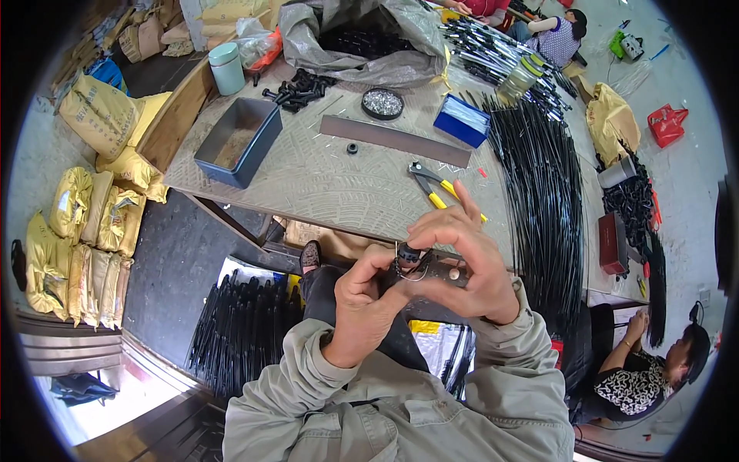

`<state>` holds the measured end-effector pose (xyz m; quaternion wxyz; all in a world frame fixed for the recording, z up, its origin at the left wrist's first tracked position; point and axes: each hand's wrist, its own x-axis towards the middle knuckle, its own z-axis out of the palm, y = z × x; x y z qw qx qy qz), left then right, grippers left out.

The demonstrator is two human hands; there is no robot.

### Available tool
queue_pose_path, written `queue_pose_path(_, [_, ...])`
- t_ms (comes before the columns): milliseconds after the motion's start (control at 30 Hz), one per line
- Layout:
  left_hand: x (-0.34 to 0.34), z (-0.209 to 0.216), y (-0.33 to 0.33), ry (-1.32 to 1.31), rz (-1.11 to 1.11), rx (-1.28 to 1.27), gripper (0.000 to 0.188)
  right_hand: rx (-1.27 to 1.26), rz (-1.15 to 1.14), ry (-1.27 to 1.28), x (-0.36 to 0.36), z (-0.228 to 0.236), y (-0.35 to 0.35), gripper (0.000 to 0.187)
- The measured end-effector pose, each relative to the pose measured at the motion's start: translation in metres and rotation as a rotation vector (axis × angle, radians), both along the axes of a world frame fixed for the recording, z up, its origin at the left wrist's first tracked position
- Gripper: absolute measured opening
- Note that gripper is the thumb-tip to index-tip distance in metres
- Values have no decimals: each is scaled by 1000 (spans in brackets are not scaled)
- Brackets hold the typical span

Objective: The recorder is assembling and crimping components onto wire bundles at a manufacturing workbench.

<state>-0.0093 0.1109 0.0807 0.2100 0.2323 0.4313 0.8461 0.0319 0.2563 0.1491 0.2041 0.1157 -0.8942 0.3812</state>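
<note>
My left hand (363, 306) and my right hand (471, 266) meet in front of me at the table's near edge. Between their fingertips is a small black round part (408, 252), with a thin pale wire or strand looping below it. The fingers of both hands are bent and pinched around it; its far side is hidden. Beyond my right hand lie pliers with yellow handles (431, 185), jaws pointing away. A small black ring-shaped piece (352, 148) rests farther back on the table.
A metal strip (394, 142) crosses the table behind a blue-grey bin (239, 142), a dish of small shiny bits (382, 103) and a blue box (462, 122). Long black rods (539, 185) cover the right side. A co-worker (639, 369) sits at right.
</note>
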Motion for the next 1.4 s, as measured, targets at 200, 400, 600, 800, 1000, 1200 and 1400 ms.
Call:
queue_pose_path(200, [-6,-2,-13,-105,-153,62,27,26,-64,196,1,-19,-6,22])
queue_pose_path(400, [-14,-3,-23,-252,-264,48,34,13,-105,347,3,-28,-14,23])
queue_pose_path(600, [-17,0,-28,-229,-347,4,37,-4,-109,358,8,-25,-18,25])
queue_pose_path(800, [-8,1,-27,-203,-236,16,34,94,-113,400,9,-23,-19,26])
queue_pose_path(1000, [-5,2,-25,-95,-143,25,29,105,-164,491,11,-27,-27,23])
queue_pose_path(1200, [-12,-9,-34,96,-156,134,27,-1002,2,43,15,-57,-47,19])
queue_pose_path(1400, [-3,-3,-53,115,-9,18,28,-934,235,-109,21,-67,-55,19])
